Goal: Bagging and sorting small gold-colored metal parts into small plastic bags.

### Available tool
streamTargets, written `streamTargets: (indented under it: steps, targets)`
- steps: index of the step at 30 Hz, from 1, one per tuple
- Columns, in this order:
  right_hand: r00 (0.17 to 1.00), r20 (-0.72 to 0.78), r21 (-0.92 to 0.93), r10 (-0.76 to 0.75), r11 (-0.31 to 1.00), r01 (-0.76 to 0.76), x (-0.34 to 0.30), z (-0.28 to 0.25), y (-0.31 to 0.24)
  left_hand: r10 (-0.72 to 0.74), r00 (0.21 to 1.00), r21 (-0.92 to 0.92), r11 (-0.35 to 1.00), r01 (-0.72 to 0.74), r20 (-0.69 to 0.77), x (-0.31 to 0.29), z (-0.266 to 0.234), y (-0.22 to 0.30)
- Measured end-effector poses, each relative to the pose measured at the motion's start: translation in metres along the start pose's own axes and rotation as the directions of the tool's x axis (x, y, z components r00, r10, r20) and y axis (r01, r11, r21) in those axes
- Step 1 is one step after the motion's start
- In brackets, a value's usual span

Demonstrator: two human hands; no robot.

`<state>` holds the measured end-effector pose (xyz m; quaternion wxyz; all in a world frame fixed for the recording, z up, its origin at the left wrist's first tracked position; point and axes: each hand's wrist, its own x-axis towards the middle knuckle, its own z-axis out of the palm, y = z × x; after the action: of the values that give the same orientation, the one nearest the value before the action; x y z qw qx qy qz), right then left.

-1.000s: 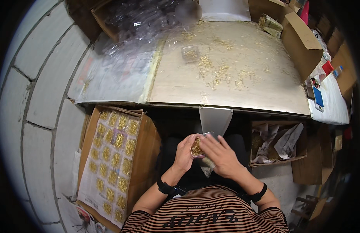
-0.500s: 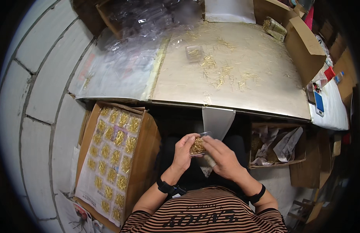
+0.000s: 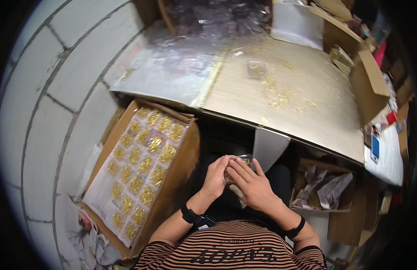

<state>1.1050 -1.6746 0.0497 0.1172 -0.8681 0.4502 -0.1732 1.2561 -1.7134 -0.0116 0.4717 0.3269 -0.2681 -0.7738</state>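
A small clear plastic box [image 3: 247, 159] with gold-coloured wire pieces inside is held in front of my lap. My left hand [image 3: 214, 177] is closed around its left side. Across its top lies my right hand [image 3: 255, 186], fingers stretched out and touching the box, one finger spread away at the right edge. These fingers cover most of the box, so whether its lid is closed cannot be told. A pale beige piece [image 3: 237, 191] shows below the right hand; its kind is unclear.
At left, a cardboard carton [image 3: 183, 153] bears rows of filled clear boxes. Loose gold pieces [image 3: 276, 92] and another clear box [image 3: 255, 68] lie on the worktable [image 3: 235, 96]. Empty clear packaging [image 3: 213, 20] is heaped behind. An open carton [image 3: 323, 207] with paper stands at right.
My right hand has moved onto the box, its fingers now covering most of the contents. The view has turned, so the table and cartons appear shifted.
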Motion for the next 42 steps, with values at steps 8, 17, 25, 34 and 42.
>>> streamTargets:
  steps: [8, 17, 25, 34, 42]
  targets:
    - [0.942, -0.335, 0.300, 0.004, 0.949, 0.102, 0.022, -0.023, -0.008, 0.090, 0.970, 0.061, 0.995, -0.078, -0.227, -0.084, -0.032, 0.084]
    - [0.991, -0.074, 0.474, 0.114, 0.878, -0.066, 0.017, 0.005, 0.008, 0.377, 0.709, 0.390, 0.908, -0.155, -0.596, -0.294, -0.166, 0.195]
    - [0.988, 0.148, 0.313, 0.042, 0.946, -0.087, 0.024, 0.019, 0.002, 0.355, 0.410, 0.354, 0.932, -0.080, -0.840, -0.299, -0.249, 0.193]
    - [0.959, 0.281, 0.269, 0.039, 0.956, -0.118, 0.012, 0.026, 0.009, 0.541, 0.054, 0.541, 0.841, -0.006, -0.839, -0.292, -0.277, 0.143]
    - [0.991, 0.091, 0.324, -0.097, 0.944, 0.063, 0.009, 0.031, 0.028, 0.821, 0.206, 0.833, 0.464, 0.300, -0.532, -0.314, -0.311, 0.137]
